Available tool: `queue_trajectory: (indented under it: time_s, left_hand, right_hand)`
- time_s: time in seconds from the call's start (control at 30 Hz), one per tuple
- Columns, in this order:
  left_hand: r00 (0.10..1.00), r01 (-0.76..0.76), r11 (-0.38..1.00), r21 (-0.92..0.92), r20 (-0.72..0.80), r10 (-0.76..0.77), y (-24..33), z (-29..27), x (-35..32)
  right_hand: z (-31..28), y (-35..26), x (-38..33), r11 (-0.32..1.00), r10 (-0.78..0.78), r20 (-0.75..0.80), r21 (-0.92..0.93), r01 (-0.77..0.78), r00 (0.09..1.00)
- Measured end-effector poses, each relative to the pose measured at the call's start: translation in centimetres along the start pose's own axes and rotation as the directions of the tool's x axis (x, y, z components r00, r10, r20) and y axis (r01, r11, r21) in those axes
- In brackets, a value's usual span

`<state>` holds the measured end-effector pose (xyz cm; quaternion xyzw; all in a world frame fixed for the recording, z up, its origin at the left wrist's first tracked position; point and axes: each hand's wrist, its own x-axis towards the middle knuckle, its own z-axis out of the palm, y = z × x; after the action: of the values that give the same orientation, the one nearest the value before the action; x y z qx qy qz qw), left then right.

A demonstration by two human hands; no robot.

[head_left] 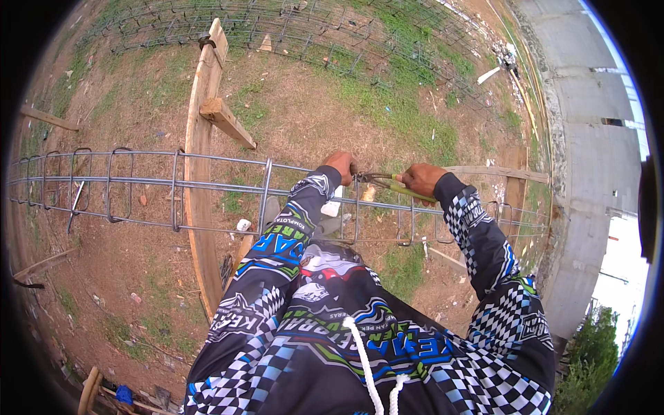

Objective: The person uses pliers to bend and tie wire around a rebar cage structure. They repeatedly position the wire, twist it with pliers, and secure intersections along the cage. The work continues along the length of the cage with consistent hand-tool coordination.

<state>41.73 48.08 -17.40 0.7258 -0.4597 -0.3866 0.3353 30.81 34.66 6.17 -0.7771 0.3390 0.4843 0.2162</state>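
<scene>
A long rebar cage (228,185) of steel bars with square stirrups runs across in front of me, left to right. My right hand (423,178) is closed round the green handles of tying pincers (386,181). Their jaws point left and meet the upper bar by a stirrup (357,211). Just left of the jaws is my left hand (339,166), its fingers closed at the same bar; what they pinch is hidden. Both forearms, in dark patterned sleeves, reach over the cage.
A wooden plank support (199,131) with a short crosspiece (228,123) stands left under the cage. Another wooden post (515,190) is at the right. More rebar cages (311,31) lie on the grass beyond. A grey concrete wall (584,152) borders the right side.
</scene>
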Motion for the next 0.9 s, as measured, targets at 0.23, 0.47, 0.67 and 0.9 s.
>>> queue_trajectory:
  time_s: [0.23,0.47,0.67,0.9]
  left_hand:
    - [0.997,-0.021,1.000,0.003,0.078,0.021,1.4,-1.0,0.1]
    - [0.883,-0.416,0.909,0.008,-0.233,0.406,3.3,-1.3,-2.4]
    - [0.737,-0.337,0.942,-0.009,-0.625,0.257,13.5,5.4,-3.0]
    - [0.905,-0.293,0.830,-0.475,-0.418,0.081,9.6,4.2,5.2]
  right_hand:
    - [5.0,3.2,-1.8,0.998,-0.052,-0.173,0.028,0.057,0.984]
    - [-2.7,0.7,-1.7,0.975,-0.135,0.037,-0.175,0.139,0.990]
    - [-4.5,1.7,2.7,0.984,-0.162,0.137,-0.054,0.170,0.977]
    - [-6.1,2.5,1.3,0.840,-0.013,-0.286,0.516,0.165,0.958]
